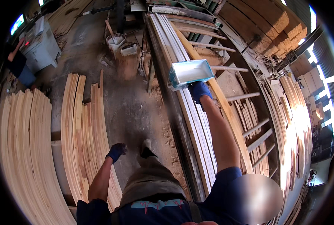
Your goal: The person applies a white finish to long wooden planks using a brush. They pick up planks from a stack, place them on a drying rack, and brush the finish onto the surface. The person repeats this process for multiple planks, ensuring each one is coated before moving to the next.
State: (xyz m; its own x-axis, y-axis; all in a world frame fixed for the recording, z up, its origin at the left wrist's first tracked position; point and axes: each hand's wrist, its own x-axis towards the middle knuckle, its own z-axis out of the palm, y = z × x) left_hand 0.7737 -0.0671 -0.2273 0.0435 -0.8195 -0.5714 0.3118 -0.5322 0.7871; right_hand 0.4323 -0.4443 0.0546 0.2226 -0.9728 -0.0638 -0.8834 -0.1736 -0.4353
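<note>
My right hand (199,91), in a blue glove, holds up a rectangular tray (189,72) with white liquid inside, over a row of white-coated boards (197,123) lying on a long rack. My left hand (116,151), also gloved in blue, hangs at my side with fingers curled and nothing in it, above the dirt floor beside a stack of bare wooden slats (82,131). My foot steps forward between the stack and the rack.
More bare slats (24,150) are stacked at far left. A white bucket (115,40) with a stick stands ahead on the floor. Another person (18,67) stands by a grey machine (41,45) at upper left. Timber piles (294,123) fill the right side.
</note>
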